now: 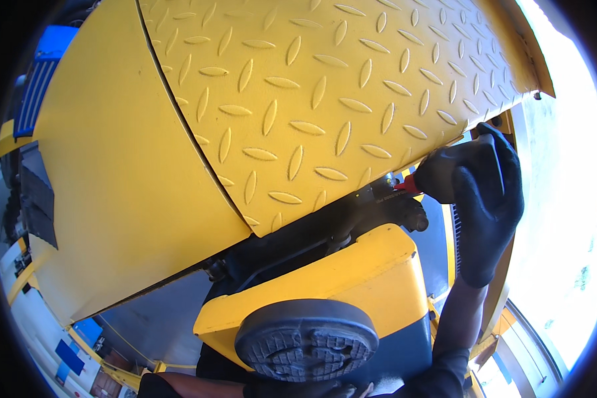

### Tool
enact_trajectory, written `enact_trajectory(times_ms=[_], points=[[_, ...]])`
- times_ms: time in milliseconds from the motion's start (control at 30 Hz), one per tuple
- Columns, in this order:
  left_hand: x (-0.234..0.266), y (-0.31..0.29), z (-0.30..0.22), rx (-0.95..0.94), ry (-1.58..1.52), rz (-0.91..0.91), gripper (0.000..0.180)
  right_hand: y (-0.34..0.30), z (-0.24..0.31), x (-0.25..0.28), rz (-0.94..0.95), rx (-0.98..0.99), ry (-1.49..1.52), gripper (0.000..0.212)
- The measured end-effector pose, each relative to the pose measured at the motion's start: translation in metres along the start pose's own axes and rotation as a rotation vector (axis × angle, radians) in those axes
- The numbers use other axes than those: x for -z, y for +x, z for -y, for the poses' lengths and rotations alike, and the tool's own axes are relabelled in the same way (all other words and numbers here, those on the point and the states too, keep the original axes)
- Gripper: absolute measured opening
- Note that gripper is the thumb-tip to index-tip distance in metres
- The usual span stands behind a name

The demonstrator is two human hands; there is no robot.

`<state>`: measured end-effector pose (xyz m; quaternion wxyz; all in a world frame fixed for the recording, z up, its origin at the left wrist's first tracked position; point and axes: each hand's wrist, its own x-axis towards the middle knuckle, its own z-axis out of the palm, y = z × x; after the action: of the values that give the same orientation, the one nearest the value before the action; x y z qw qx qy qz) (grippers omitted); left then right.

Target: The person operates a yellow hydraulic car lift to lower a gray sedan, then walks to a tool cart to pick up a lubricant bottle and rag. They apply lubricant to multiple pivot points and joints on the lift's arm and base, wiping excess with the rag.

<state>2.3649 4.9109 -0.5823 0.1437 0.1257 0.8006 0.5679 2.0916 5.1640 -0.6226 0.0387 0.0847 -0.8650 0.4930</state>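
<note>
My right hand point(487, 205), in a black glove, is closed round a dark bottle point(441, 174) with a red nozzle. The nozzle points left at a metal fitting point(390, 180) beside a black hose point(371, 205), under the edge of the yellow tread-plate panel point(298, 126). Whether it touches the fitting, I cannot tell. My left hand point(302, 389), also gloved in black, is low in the picture, just below a round black rubber pad point(305, 341) on a yellow metal arm point(325, 285). The pad and the picture's edge hide most of its fingers.
A smooth yellow panel point(113, 172) adjoins the tread plate along a dark seam. Its lower edge and the tread plate's corner overhang the work area. Blue slatted equipment point(40, 86) stands far left. Bright light comes in at right beside a metal post point(511, 278).
</note>
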Motion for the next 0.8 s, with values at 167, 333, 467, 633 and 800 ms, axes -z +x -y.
enact_trajectory(times_ms=[167,333,467,633,800], points=[[0.003,0.003,0.001,-0.040,0.067,-0.043,0.024,0.001,0.001,0.000,0.011,0.010,-0.013,0.054],[0.006,0.006,0.003,-0.073,0.118,-0.065,0.024,0.003,0.006,-0.001,0.027,-0.022,-0.058,0.056],[0.006,0.008,0.004,-0.091,0.151,-0.084,0.024,0.000,0.008,-0.005,0.009,-0.060,-0.075,0.056],[0.004,0.009,0.001,-0.117,0.192,-0.117,0.024,0.002,-0.011,0.004,-0.039,-0.043,-0.101,0.050],[0.002,0.011,-0.004,-0.165,0.235,-0.195,0.025,0.007,-0.025,0.014,0.084,-0.227,0.366,0.045]])
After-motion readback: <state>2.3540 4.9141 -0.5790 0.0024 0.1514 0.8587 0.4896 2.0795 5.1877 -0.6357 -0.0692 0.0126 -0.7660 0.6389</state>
